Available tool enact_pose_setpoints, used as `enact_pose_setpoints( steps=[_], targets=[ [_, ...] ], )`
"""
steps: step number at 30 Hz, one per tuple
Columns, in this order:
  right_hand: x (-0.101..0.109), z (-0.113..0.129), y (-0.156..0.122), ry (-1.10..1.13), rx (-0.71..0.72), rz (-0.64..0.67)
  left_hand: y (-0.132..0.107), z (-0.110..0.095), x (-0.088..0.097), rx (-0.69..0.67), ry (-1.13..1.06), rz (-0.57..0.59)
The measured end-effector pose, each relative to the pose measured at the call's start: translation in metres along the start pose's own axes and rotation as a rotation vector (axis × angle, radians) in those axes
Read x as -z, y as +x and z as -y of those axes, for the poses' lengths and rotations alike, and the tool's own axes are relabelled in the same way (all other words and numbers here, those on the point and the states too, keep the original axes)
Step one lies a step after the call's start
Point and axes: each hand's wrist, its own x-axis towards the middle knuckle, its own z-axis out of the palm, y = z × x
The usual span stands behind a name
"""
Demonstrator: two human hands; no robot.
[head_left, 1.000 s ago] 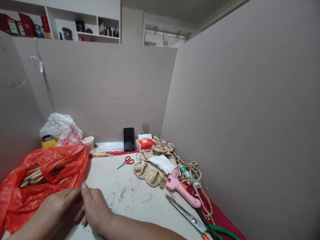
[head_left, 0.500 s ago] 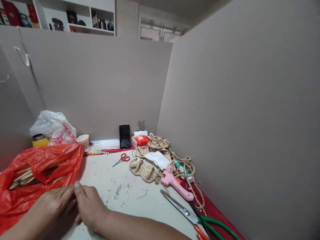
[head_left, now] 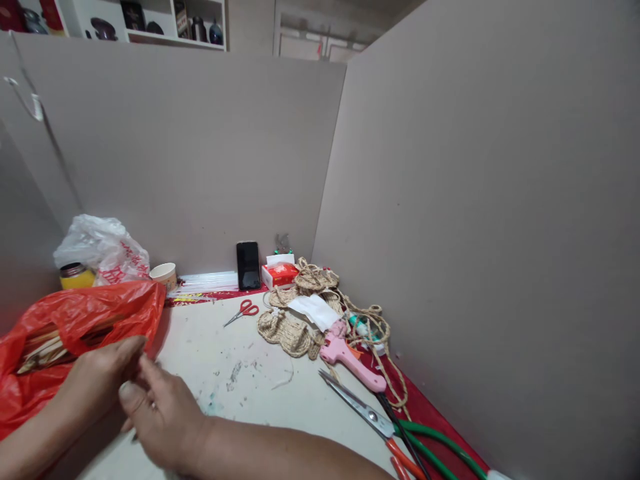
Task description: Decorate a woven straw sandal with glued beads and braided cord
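My left hand (head_left: 107,367) is closed in front of the red plastic bag (head_left: 135,310), its fingers curled away from view. Against its fingertips, low on the left, is my right hand (head_left: 167,417). The right thumb sticks up and its other fingers bend toward the left hand. Whatever lies between the two hands is hidden or too small to make out. Inside the bag's opening are pale dry strips (head_left: 45,353), like husks or straw.
On the right lie a pink glue gun (head_left: 353,360), large scissors (head_left: 360,407) with green and orange handles, and braided straw pieces (head_left: 287,333). Small red-handled scissors (head_left: 245,310), a phone (head_left: 248,267), a tissue pack (head_left: 280,273) and a paper cup (head_left: 164,275) stand farther back. Grey partitions (head_left: 200,147) enclose the table.
My hands were clasped close together and have shifted left. The right thumb has come away from the left hand and the right fingers show more. The view has tilted slightly down.
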Motion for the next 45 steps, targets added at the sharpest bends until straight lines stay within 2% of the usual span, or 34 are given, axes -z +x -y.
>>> enact_pose_setpoints(
  steps=[3,9,15,19,22,28,31,35,37,40,42,45],
  targets=[
    [-0.002,-0.001,-0.001,0.018,0.005,0.017,0.005,0.008,0.006,0.001,-0.098,0.022],
    [-0.003,-0.007,0.006,0.173,-0.094,-0.006,-0.005,-0.004,0.013,-0.009,-0.292,0.073],
    [-0.005,-0.010,0.009,0.273,-0.050,0.025,-0.010,0.001,0.008,-0.035,-0.363,-0.028],
    [-0.005,-0.012,0.007,0.274,-0.006,0.023,-0.019,0.005,-0.001,-0.075,-0.355,-0.062],
    [-0.006,-0.012,0.006,0.231,-0.007,0.026,-0.031,0.009,-0.010,-0.086,-0.271,-0.075],
    [-0.008,-0.013,0.003,0.259,0.023,0.133,-0.037,0.015,-0.012,-0.165,-0.147,-0.083],
    [-0.007,-0.012,-0.001,0.205,0.050,0.170,-0.031,0.015,-0.008,-0.121,-0.137,-0.091],
    [-0.006,-0.006,-0.007,-0.018,0.123,0.143,-0.024,0.012,-0.007,-0.008,-0.188,-0.043],
    [-0.008,-0.003,-0.009,-0.067,0.142,0.097,-0.023,0.009,-0.006,0.090,-0.215,0.021],
    [-0.012,-0.005,-0.010,-0.052,0.094,0.048,-0.023,0.010,-0.002,0.166,-0.124,0.115],
    [-0.015,-0.010,-0.009,-0.058,0.089,0.050,-0.024,0.017,0.008,0.206,-0.064,0.152],
    [-0.018,-0.016,-0.007,-0.079,0.097,0.051,-0.026,0.034,0.032,0.268,0.021,0.183]
  ],
)
